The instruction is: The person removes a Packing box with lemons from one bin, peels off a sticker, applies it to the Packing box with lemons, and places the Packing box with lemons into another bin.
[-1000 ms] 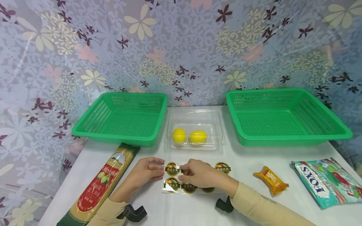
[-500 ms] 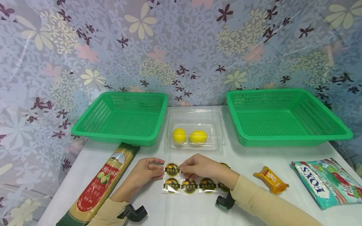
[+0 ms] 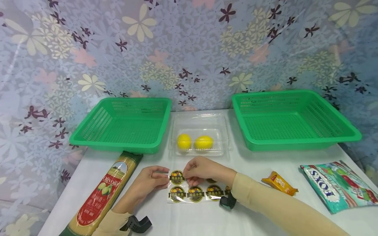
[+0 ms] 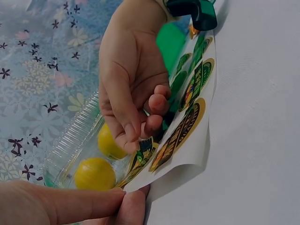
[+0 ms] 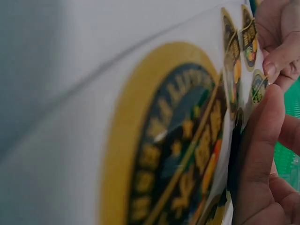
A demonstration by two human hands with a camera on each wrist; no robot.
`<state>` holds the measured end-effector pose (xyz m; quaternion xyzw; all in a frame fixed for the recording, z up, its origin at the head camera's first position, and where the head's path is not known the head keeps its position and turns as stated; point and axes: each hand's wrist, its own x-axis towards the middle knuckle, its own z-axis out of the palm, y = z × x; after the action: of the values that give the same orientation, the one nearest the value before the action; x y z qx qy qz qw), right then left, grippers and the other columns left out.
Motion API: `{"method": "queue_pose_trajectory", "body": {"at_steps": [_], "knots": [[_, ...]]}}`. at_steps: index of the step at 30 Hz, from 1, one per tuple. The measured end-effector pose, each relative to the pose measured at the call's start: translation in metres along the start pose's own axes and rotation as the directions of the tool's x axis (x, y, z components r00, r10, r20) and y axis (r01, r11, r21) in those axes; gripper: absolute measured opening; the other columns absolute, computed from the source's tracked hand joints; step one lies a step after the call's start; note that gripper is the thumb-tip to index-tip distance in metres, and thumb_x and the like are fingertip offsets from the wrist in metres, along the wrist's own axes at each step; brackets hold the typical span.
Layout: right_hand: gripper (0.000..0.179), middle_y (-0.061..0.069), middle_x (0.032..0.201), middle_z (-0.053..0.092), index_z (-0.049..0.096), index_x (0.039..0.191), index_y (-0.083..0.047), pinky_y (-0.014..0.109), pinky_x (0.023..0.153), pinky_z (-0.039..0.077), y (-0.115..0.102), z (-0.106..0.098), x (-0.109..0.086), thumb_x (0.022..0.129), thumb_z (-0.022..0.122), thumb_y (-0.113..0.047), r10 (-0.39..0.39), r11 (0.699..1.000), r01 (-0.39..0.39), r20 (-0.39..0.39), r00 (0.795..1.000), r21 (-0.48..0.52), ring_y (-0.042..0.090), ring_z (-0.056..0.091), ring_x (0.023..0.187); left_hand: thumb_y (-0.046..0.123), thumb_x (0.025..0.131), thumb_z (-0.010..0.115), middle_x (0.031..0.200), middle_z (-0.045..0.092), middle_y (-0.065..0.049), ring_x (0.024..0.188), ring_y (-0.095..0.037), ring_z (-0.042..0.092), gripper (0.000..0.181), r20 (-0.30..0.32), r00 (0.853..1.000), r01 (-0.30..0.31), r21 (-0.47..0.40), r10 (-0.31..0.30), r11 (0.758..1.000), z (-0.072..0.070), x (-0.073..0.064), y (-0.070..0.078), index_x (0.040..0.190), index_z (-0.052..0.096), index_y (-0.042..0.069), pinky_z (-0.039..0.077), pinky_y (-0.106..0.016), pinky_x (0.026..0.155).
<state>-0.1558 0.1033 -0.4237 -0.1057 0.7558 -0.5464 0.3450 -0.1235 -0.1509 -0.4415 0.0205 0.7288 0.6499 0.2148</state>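
A sheet of round black-and-gold fruit stickers lies on the table, its left edge slightly raised in the left wrist view. My left hand pinches that edge between thumb and fingers. From the right, my right hand reaches over the sheet, thumb and index finger pinching the right side of the upper left sticker. Close up in the right wrist view, the right thumb sits against this sticker's edge. The right hand covers part of the top row.
Behind the sheet stands a clear plastic box with two yellow lemons. Green baskets flank it, one left and one right. A spaghetti pack lies left; an orange snack packet and a FOX'S bag lie right.
My right hand has shifted a little left and away from me, its fingertips now at the upper left sticker. The left hand keeps its hold; the head view has turned slightly.
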Motion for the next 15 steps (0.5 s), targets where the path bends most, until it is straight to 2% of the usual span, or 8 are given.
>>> {"method": "queue_pose_trajectory", "body": {"at_steps": [7,15], "knots": [[0.008,0.003,0.069,0.071,0.074,0.096,-0.001,0.014,0.054,0.059,-0.0026,0.0033,0.005,0.1,0.073,-0.007,0.031,0.999,-0.032,-0.003,0.999,-0.026,0.007,0.067,0.057,-0.009,0.097,0.069,0.097,0.081,-0.009,0.086,-0.011,0.074,0.042,0.004,1.0,0.006,-0.007,-0.006,1.0,-0.0027,-0.0004,-0.0032,0.136,0.056,-0.018,0.069,-0.025,0.084],[0.011,0.002,0.065,0.069,0.076,0.092,0.002,0.013,0.051,0.057,-0.0043,0.0026,0.0038,0.1,0.073,-0.006,0.024,0.999,-0.024,-0.003,1.0,-0.048,0.006,0.064,0.054,-0.01,0.097,0.069,0.096,0.081,-0.008,0.086,-0.011,0.074,0.042,0.005,1.0,0.006,-0.018,-0.006,1.0,-0.0025,0.0008,-0.0038,0.135,0.056,-0.018,0.069,-0.025,0.083]]}}
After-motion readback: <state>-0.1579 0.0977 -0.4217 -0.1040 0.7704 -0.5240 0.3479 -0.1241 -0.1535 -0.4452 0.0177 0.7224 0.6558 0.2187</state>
